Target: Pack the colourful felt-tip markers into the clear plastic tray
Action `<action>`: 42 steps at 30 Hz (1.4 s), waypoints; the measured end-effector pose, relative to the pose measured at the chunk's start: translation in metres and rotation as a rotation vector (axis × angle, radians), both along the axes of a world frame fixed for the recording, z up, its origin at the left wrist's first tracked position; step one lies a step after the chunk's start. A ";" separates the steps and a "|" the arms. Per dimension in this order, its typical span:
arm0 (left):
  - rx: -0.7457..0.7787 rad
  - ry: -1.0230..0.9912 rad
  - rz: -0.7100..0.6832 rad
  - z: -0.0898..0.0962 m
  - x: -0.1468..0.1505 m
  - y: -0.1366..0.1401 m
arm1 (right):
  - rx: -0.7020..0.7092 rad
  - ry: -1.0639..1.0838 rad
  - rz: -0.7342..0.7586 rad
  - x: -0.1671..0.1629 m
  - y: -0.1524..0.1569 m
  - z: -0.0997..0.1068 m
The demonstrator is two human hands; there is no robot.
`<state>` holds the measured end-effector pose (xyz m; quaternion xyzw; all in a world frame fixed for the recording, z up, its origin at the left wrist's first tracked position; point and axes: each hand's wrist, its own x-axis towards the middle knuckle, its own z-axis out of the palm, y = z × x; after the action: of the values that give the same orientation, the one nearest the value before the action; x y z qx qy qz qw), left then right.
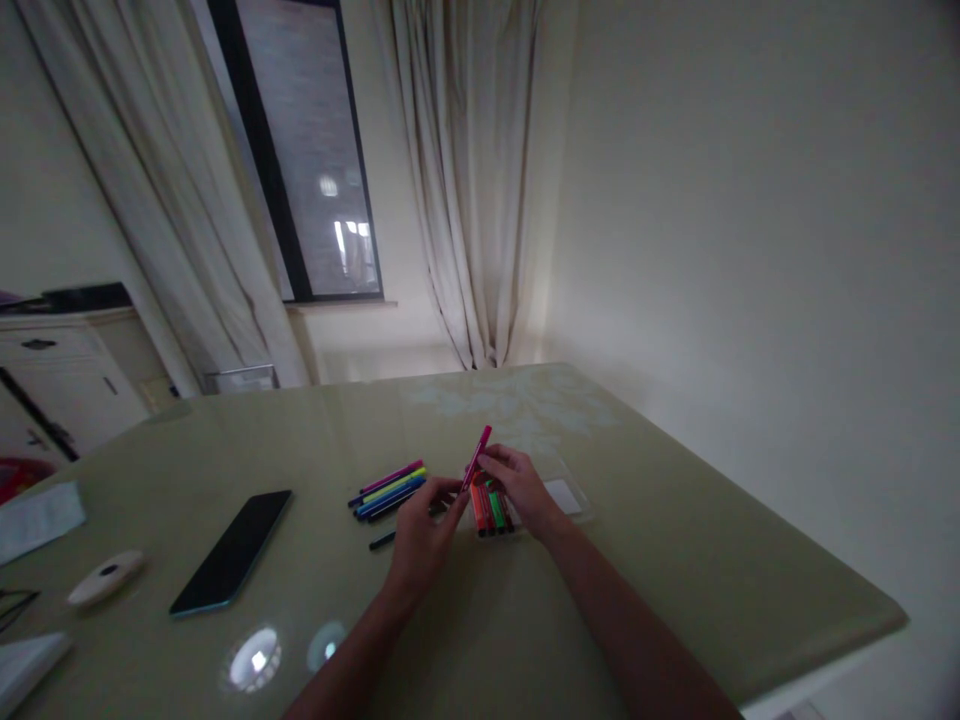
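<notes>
Left hand (421, 528): thumb and fingers closed at the near end of a pink pen (478, 456). Right hand (520, 486): fingertips pinched on the same pen higher up, little gap. Pen tilted, far end up, held above the near left part of a clear case (583, 500). In the case, below the hands, red and green pens (500, 515) side by side, dark ends toward the person. Left of the left hand, a loose pile of pens (390, 490), blue, yellow and pink among them; one dark pen (382, 541) apart, just nearer. Farther left on the bench (637, 540), a phone (232, 552), then a white oval object (106, 579)
</notes>
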<state>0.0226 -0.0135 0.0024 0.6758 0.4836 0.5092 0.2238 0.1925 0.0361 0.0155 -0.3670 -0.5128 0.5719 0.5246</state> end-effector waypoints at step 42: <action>0.068 0.905 -0.250 -0.025 0.020 -0.011 | 0.059 -1.200 -0.256 0.040 0.011 -0.012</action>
<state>0.0428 -0.0246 -0.0229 0.8899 0.4305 0.1480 0.0275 0.2327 0.0475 0.0038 -0.6691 -0.6861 0.1836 0.2188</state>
